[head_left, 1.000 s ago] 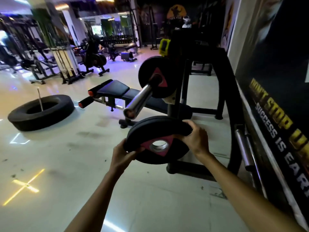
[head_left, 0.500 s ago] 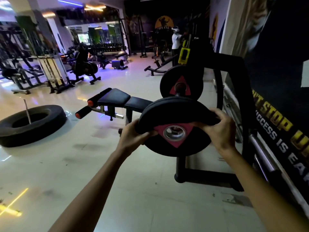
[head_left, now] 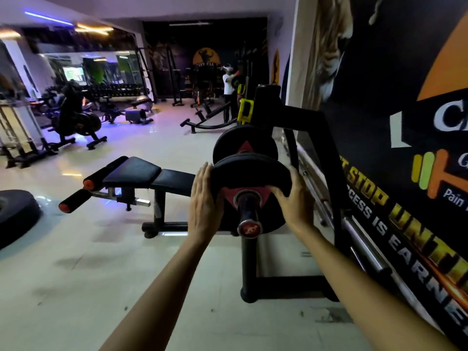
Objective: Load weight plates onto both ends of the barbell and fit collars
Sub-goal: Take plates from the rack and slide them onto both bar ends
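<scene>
The weight plate (head_left: 250, 171) sits on the end of the barbell (head_left: 249, 228), whose chrome sleeve pokes through the plate's centre hole with its red-marked cap facing the camera. The plate leans a little, its top edge tipped away. The left grip (head_left: 203, 196) is spread flat, fingers straight and together, pressing against the plate's left rim. The right grip (head_left: 295, 198) holds the opposite rim, with the thumb up along the edge and the fingers curled over the face onto the red triangle by the hub. Further in along the bar, just behind, a second plate (head_left: 243, 140) of the same black and red make stands upright. The bar rests in a black steel rack (head_left: 326, 153) set against the wall, with a yellow piece (head_left: 245, 110) near its top. A black padded bench (head_left: 141, 173) with orange-tipped rollers lies to the left on the pale tiled floor (head_left: 101, 274). A large tyre (head_left: 15, 211) shows at the left edge. A printed banner (head_left: 379, 198) covers the right wall, and a person (head_left: 228, 82) in a white shirt stands far back.
</scene>
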Available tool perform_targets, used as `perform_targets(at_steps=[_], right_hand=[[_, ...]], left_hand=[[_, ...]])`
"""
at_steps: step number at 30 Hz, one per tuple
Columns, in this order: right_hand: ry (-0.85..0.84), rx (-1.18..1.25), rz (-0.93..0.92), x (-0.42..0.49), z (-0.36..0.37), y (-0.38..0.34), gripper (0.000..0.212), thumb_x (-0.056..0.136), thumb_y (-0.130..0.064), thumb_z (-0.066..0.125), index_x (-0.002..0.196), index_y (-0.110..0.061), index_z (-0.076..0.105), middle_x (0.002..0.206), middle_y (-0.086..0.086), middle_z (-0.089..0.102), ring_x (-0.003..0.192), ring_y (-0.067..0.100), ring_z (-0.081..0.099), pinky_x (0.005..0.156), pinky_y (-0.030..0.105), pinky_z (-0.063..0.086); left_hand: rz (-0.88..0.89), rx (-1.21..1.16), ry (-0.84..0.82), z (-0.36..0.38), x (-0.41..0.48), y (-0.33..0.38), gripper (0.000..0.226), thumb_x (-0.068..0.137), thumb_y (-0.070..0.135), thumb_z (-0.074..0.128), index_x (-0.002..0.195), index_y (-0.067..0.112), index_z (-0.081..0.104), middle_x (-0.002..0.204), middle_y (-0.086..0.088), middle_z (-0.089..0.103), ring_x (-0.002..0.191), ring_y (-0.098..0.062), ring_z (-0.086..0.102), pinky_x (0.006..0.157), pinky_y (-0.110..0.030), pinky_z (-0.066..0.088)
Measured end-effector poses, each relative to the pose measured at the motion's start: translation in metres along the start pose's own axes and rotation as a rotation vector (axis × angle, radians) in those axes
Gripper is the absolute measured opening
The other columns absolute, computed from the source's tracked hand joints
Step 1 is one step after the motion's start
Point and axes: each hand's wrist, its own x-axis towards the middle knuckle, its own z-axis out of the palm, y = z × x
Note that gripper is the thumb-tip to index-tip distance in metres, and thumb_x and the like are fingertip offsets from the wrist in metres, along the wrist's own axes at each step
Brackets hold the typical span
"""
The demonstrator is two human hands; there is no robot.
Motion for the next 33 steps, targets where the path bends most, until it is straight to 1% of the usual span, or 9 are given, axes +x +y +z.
perform_targets(at_steps=[2,4,8,12,16,20,24,27,33], right_hand=[[0.03,-0.133,-0.17,0.003,0.012,0.004,0.068,0.091,-0.022,0.056,0.146,-0.019,0.016,0.154,0.01,0.02,0.14,0.017,0.019,0.104,0.019,0.024],[0.06,-0.338,-0.314,0.0,0.023,0.015,0.067,0.095,-0.026,0.047,0.147,-0.019,0.005,0.156,0.002,0.001,0.142,0.012,0.002,0.116,0.034,0.012],[0.056,-0.598,-0.359,0.006,0.047,0.038,0.071,0.094,-0.04,0.024,0.14,-0.025,-0.027,0.147,-0.012,-0.039,0.137,0.006,-0.029,0.113,0.037,-0.015],[0.149,-0.694,-0.415,0.036,0.069,0.054,0.065,0.096,-0.045,0.016,0.142,-0.022,-0.023,0.148,-0.007,-0.037,0.137,0.008,-0.029,0.113,0.038,-0.016],[0.172,-0.7,-0.466,0.074,0.092,0.073,0.07,0.095,-0.044,0.023,0.142,-0.022,-0.023,0.148,-0.008,-0.038,0.137,0.008,-0.031,0.113,0.039,-0.016],[0.117,-0.664,-0.459,0.115,0.117,0.089,0.071,0.095,-0.044,0.024,0.142,-0.023,-0.025,0.147,-0.01,-0.039,0.137,0.007,-0.031,0.113,0.039,-0.016],[0.1,-0.708,-0.438,0.147,0.141,0.107,0.071,0.095,-0.045,0.021,0.14,-0.02,-0.027,0.145,-0.006,-0.043,0.135,0.011,-0.035,0.112,0.04,-0.014],[0.109,-0.696,-0.462,0.16,0.15,0.118,0.072,0.094,-0.043,0.023,0.142,-0.019,-0.024,0.147,-0.004,-0.039,0.137,0.013,-0.032,0.112,0.042,-0.016],[0.102,-0.672,-0.458,0.157,0.15,0.117,0.067,0.095,-0.043,0.018,0.142,-0.02,-0.023,0.148,-0.005,-0.038,0.138,0.011,-0.03,0.112,0.04,-0.018]], left_hand=[[0.192,0.055,-0.022,0.016,0.008,-0.002,0.056,0.09,0.016,0.039,0.143,0.004,0.028,0.149,-0.017,0.029,0.144,-0.013,0.009,0.116,-0.042,0.014],[0.266,0.184,-0.033,0.029,0.012,-0.016,0.063,0.09,0.023,0.033,0.148,0.015,0.01,0.153,-0.01,0.016,0.142,-0.004,-0.01,0.116,-0.037,0.001],[0.342,0.344,0.025,0.051,0.022,-0.044,0.059,0.099,0.037,0.017,0.146,0.023,-0.016,0.154,0.012,-0.024,0.142,-0.006,-0.016,0.116,-0.034,-0.009],[0.288,0.39,0.118,0.075,0.037,-0.056,0.059,0.1,0.038,0.016,0.146,0.019,-0.015,0.154,0.01,-0.025,0.143,-0.006,-0.014,0.116,-0.038,-0.007],[0.248,0.376,0.026,0.097,0.064,-0.075,0.075,0.095,0.034,0.03,0.142,0.025,-0.027,0.15,0.014,-0.034,0.139,-0.003,-0.023,0.115,-0.035,-0.01],[0.182,0.4,-0.002,0.123,0.096,-0.092,0.078,0.093,0.032,0.034,0.142,0.026,-0.027,0.153,-0.004,-0.004,0.139,-0.002,-0.023,0.116,-0.036,-0.004],[0.135,0.415,-0.075,0.146,0.122,-0.112,0.089,0.096,0.027,0.044,0.137,0.029,-0.035,0.152,0.0,-0.015,0.136,-0.001,-0.029,0.115,-0.035,-0.009],[0.184,0.423,-0.016,0.157,0.129,-0.119,0.078,0.095,0.034,0.032,0.139,0.027,-0.032,0.149,0.012,-0.036,0.137,-0.002,-0.028,0.114,-0.036,-0.01],[0.191,0.416,-0.065,0.156,0.131,-0.123,0.072,0.093,0.039,0.022,0.137,0.029,-0.035,0.145,0.017,-0.041,0.136,-0.002,-0.03,0.114,-0.037,-0.012]])
